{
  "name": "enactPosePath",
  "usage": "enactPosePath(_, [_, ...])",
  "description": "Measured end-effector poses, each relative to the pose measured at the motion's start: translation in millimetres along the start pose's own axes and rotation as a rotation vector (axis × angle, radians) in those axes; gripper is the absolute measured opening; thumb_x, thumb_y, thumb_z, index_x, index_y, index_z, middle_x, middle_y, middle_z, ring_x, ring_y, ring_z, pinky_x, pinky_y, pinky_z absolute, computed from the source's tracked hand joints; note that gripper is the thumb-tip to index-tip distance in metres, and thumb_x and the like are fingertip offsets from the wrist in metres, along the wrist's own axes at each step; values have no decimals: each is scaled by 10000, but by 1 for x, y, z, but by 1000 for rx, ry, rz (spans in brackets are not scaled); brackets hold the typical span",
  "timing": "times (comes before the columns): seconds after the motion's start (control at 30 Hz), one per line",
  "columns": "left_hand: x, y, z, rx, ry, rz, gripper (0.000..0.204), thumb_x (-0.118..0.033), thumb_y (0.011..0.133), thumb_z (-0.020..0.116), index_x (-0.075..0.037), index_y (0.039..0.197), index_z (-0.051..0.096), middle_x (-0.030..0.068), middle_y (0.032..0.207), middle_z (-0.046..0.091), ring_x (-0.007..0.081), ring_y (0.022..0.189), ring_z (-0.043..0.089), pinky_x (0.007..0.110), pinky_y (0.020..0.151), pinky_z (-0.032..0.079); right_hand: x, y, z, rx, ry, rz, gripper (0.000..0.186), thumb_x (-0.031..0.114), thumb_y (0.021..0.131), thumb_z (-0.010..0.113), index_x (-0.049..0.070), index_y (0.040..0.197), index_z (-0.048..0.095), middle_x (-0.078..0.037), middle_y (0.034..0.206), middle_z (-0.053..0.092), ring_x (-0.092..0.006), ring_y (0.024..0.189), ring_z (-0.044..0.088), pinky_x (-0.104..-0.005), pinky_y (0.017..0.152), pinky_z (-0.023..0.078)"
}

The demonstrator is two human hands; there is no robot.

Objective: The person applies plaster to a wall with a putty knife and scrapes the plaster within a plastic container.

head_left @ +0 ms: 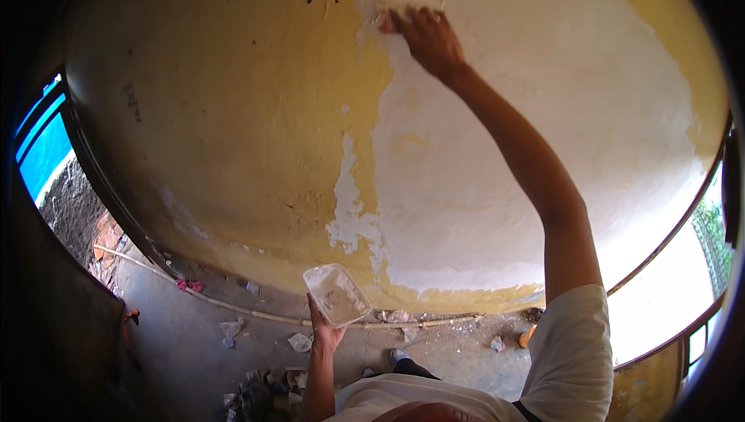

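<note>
High on the wall, my right hand (431, 40) is closed around a wide, pale putty knife (411, 1), its flat blade against the surface; the handle is mostly hidden by my fingers. Low in front of me, my left hand (327, 334) grips a white rectangular plastic tub (355, 287) from below and its left side. White putty (335, 295) coats the inside of the tub. The wall (256, 112) is yellow on the left, and a large whitish coat (458, 212) covers much of the right, with a ragged edge between them.
A long bamboo pole (264, 316) lies on the floor along the wall's foot. Scraps of plastic (299, 342) and a heap of rubbish (268, 395) are scattered near my feet. Openings with dark frames stand at the left (85, 158) and right (698, 243).
</note>
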State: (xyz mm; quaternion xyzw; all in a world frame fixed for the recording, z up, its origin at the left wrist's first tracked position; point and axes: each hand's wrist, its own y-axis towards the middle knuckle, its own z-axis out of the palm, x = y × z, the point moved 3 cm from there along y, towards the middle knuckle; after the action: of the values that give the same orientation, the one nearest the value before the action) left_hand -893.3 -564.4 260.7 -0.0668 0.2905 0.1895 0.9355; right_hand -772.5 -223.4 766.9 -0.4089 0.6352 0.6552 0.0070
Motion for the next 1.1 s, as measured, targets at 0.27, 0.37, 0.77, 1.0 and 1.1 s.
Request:
enactPosePath(0.27, [-6, 17, 19, 47, 17, 2, 728, -701, 971, 371, -204, 1502, 384, 9, 1443, 507, 243, 1306, 515, 481, 1066, 446, 124, -158, 27, 58, 83, -248, 461, 182, 921, 567, 45, 1358, 520, -136, 1193, 574, -279, 1133, 586, -389, 936, 516])
enactPosePath(0.37, [-9, 19, 14, 58, 18, -12, 739, -709, 963, 381, -204, 1503, 383, 8, 1438, 510, 236, 1304, 518, 472, 1064, 451, 141, -174, 19, 381, 283, -170, 416, 164, 905, 583, 62, 1308, 564, -130, 1160, 605, -277, 1143, 589, -405, 953, 488])
enactPosePath(0.77, [-16, 0, 11, -19, -64, 17, 745, -714, 949, 414, -209, 1496, 399, 8, 1437, 511, 241, 1297, 520, 489, 1058, 453, -104, 98, -76, -336, 247, -69, 480, -129, 757, 516, 100, 1134, 704, -118, 1094, 717, -335, 1026, 658, -440, 891, 527])
enactPosePath(1.0, [-14, -10, 12, -95, -128, -22, 669, -665, 960, 454, -196, 1436, 470, -5, 1363, 568, 225, 1226, 574, 463, 1009, 501, -125, 187, -83, -464, 227, -189, 317, 5, 862, 506, 129, 1037, 739, -146, 987, 713, -352, 962, 669, -466, 817, 538])
enactPosePath(1.1, [-16, -10, 9, -97, -119, 1, 672, -666, 961, 450, -196, 1440, 466, 0, 1367, 565, 232, 1228, 570, 474, 1018, 492, -116, 194, -70, -301, 180, -185, 303, -3, 860, 506, 112, 1021, 735, -140, 1001, 702, -341, 983, 655, -453, 847, 529])
